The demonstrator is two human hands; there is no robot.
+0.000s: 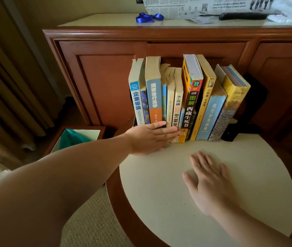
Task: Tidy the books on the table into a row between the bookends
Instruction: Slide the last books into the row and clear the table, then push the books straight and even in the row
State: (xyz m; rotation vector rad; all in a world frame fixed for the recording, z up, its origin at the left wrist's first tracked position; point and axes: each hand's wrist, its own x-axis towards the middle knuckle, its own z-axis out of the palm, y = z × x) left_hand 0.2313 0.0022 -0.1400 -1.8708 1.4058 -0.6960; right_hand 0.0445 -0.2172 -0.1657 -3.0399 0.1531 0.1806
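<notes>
The books (186,98) stand in a row against the black bookend (244,129) on the tabletop (159,184), nearly tidied; the left hand (150,138) presses straight fingers on the spines, the right hand (211,184) rests flat, fingers spread.

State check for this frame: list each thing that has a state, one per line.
Row of books: standing, spines out, leaning slightly.
Right bookend: black, standing against the last book.
Left hand: fingers straight, pressing the spines.
Right hand: flat, resting on the table.
Cabinet door: closed.
Waste bin: green liner fitted.
</notes>
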